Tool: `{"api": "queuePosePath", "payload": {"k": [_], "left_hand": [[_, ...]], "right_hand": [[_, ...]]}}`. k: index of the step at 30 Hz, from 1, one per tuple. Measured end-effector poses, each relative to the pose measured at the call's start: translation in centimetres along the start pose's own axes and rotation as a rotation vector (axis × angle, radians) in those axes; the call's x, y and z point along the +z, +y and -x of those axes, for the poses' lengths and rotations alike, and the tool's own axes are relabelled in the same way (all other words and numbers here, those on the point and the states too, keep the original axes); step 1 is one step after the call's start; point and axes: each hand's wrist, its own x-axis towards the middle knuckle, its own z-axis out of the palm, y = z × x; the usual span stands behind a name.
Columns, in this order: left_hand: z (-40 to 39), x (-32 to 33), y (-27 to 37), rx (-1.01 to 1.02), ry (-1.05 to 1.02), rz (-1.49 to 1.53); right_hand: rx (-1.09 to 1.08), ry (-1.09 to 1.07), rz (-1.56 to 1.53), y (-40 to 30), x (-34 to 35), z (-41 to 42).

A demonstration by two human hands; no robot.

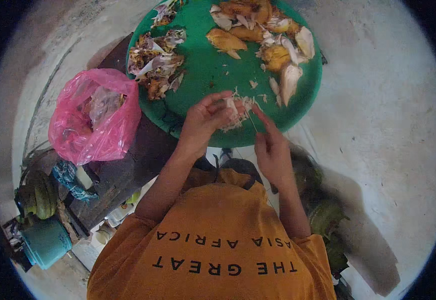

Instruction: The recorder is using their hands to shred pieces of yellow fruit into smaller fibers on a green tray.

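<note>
My left hand (204,122) holds a piece of pale shredded chicken meat (236,117) over the near edge of a round green tray (199,71). My right hand (275,152) grips a knife whose thin blade (252,120) points up against the shreds. Its forefinger is stretched along the blade, and the handle is mostly hidden in the palm. Larger pieces of yellow-skinned cooked chicken (276,58) are spread over the tray's far right. Bones and skin scraps (158,63) are heaped along its left side. Small meat crumbs (253,84) lie in between.
A pink plastic bag (90,150) with scraps inside stands left of the tray on a dark wooden surface (124,172). Nearby are a blue patterned cloth (71,182), green ridged fruit (39,195) and a turquoise container (47,242). More green fruit (326,219) shows at right, beside a pale wall (383,112).
</note>
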Motion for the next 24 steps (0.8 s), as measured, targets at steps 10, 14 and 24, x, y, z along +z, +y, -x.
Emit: {"api": "queuePosePath", "payload": {"k": [10, 14, 24], "left_hand": [[0.5, 0.7, 0.2, 0.068, 0.098, 0.021], [0.7, 0.7, 0.3, 0.012, 0.074, 0.079], [0.9, 0.9, -0.1, 0.05, 0.064, -0.005]], "right_hand": [[-0.044, -0.051, -0.106, -1.2, -0.3, 0.6], [-0.094, -0.049, -0.055, -1.3, -0.2, 0.5], [-0.043, -0.048, -0.033, -1.7, -0.1, 0.4]]}}
